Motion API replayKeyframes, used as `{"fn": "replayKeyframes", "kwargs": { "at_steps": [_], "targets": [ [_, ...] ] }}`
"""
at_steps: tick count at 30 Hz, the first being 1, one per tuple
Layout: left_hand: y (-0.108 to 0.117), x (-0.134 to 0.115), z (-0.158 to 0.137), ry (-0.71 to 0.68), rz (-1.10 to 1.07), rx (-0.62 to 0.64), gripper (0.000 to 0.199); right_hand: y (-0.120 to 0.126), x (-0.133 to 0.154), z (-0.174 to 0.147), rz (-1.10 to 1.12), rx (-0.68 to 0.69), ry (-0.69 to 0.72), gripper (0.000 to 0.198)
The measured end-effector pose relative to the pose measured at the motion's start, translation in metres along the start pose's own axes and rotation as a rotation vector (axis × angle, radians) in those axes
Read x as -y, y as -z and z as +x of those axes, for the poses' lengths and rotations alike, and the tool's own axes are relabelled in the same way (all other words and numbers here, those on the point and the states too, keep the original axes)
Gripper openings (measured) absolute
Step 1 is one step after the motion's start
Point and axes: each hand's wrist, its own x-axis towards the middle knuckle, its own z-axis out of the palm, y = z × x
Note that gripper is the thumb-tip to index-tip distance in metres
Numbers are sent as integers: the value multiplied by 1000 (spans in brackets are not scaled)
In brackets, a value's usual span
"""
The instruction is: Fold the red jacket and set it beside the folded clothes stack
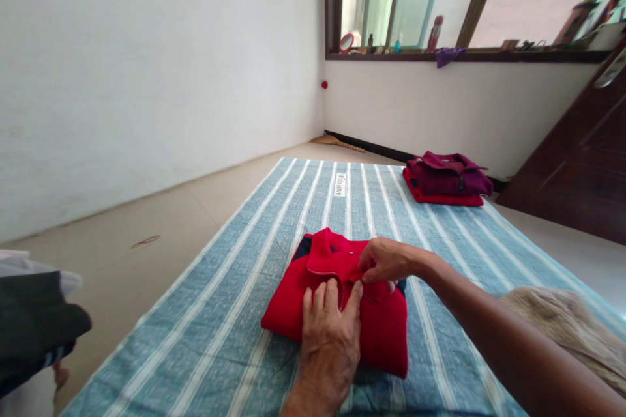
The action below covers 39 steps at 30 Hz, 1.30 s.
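Observation:
A red zip-collar jacket (288,303), with dark blue patches at its shoulders, lies folded into a bundle on the striped bedspread (235,273). My left hand (330,326) rests on the front of the jacket, fingers laid on the cloth below the collar and thumb apart from them. Coming in from the right, my right hand (386,259) pinches the right side of the collar between thumb and fingers. The two hands nearly meet at the zip opening. The collar's left flap stands slightly raised, with its zip edge showing.
Folded maroon and red clothes (445,176) are stacked at the bed's far right corner. A beige knitted garment (562,326) lies at the right edge. Dark clothing (39,319) hangs in at the left. Beyond are a broom (337,141), a cluttered windowsill (411,55) and a dark door (577,150).

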Motion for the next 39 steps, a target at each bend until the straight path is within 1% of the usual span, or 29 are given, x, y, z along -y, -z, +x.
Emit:
{"fn": "replayKeyframes", "kwargs": {
  "at_steps": [4, 10, 14, 18, 20, 23, 25, 28, 34, 36, 39],
  "targets": [
    [0, -1, 1, 22, -19, -12, 39, -1, 1, 2, -13, -13, -23, 12],
    [-1, -2, 1, 42, -31, -8, 37, -7, 6, 5, -98, -75, -58, 14],
    [0, -2, 1, 48, -39, -4, 37, -11, 5, 6, -144, -152, -24, 13],
    [4, -1, 3, 55, -70, -4, 36, -15, -2, 6, -73, -190, -1, 14],
    [7, 0, 8, 92, -104, 16, 36, -17, -7, 6, -15, -186, 11, 16],
    [12, -2, 22, 200, -131, 84, 29, -20, -11, 5, 50, -174, 39, 16],
    [15, -5, 31, 269, -112, 130, 24, -21, -13, 4, 80, -180, 71, 17],
    [17, -12, 39, 319, -72, 160, 21, -22, -15, 1, 118, -187, 107, 19],
    [12, -18, 36, 308, -49, 108, 17, -23, -19, -1, 101, -211, 150, 17],
    [9, -17, 34, 294, -43, 71, 17, -21, -17, -2, 67, -197, 131, 15],
    [5, -17, 31, 283, -32, 32, 17, -14, -10, -4, -56, -171, 84, 11]
  ]
}}
